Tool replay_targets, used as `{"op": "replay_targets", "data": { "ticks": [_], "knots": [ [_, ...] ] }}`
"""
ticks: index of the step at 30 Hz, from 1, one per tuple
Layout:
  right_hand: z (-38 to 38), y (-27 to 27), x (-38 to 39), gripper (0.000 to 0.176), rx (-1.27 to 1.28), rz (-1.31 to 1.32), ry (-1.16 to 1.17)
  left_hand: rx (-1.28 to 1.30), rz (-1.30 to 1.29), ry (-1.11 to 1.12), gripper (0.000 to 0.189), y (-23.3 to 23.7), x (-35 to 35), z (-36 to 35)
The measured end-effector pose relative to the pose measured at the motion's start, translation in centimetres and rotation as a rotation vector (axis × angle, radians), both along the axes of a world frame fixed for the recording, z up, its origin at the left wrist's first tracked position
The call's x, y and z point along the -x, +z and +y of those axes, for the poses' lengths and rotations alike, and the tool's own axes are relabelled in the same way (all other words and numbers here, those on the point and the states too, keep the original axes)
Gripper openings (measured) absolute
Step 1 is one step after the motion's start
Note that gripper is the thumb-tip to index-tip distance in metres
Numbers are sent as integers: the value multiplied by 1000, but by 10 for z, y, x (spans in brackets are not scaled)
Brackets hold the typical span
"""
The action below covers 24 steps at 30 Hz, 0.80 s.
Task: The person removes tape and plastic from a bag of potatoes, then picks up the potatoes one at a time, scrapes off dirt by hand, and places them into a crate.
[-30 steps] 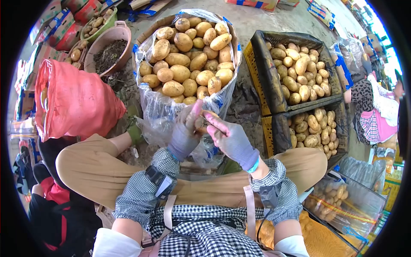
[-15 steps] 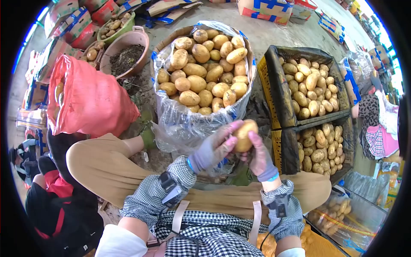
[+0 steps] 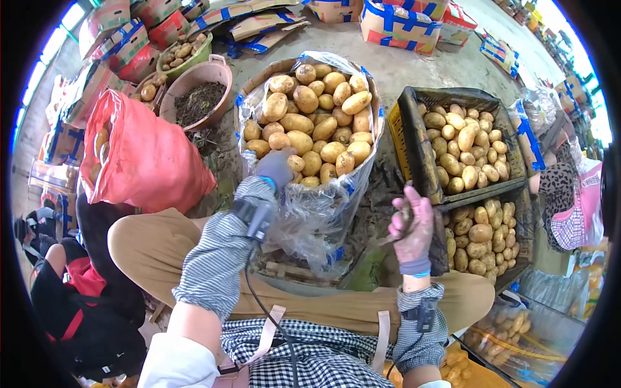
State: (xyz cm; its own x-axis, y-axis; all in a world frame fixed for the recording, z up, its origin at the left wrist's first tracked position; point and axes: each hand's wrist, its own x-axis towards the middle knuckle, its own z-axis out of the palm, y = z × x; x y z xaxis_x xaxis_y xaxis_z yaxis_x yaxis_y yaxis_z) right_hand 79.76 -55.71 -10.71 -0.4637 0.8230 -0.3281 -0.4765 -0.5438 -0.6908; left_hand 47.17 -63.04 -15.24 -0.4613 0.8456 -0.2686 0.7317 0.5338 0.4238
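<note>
A wide round container [image 3: 240,123] lined with clear plastic stands in front of me, heaped with potatoes [image 3: 296,123]. My left hand [image 3: 277,169], in a grey-purple glove, reaches over its near left rim. Its fingers bend over a potato [image 3: 295,163] at the edge of the heap and partly cover it. My right hand [image 3: 415,226], palm turned up, is beside the dark crates. Its fingers curl round a small, dark, thin tool [image 3: 406,216], apparently a small knife; its thin end points down and left, blurred.
Two black-lined crates [image 3: 414,155] of potatoes stand at the right. To the left are a red sack [image 3: 145,155], a pink basin [image 3: 217,97] of dark debris and a green bowl [image 3: 200,55] of potatoes. Flattened cartons [image 3: 259,26] lie behind. Other people sit at both sides.
Both hands held a potato between them in front of me. The left hand has since moved left to the container's heap; the right has moved right, without the potato, the dark tool now showing.
</note>
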Motion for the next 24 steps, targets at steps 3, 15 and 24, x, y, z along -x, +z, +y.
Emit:
{"op": "replay_targets", "data": {
  "ticks": [3, 15, 24],
  "knots": [
    [-6, 5, 13, 38, -23, -291, 87, -151, -419, 89, 55, 12, -4, 4],
    [-20, 15, 37, 59, -302, -166, 456, 132, -2067, -39, 55, 46, -98, -20],
    [-3, -3, 4, 47, 82, -133, -43, 64, -1477, 74, 53, 56, -81, -10]
  ]
}}
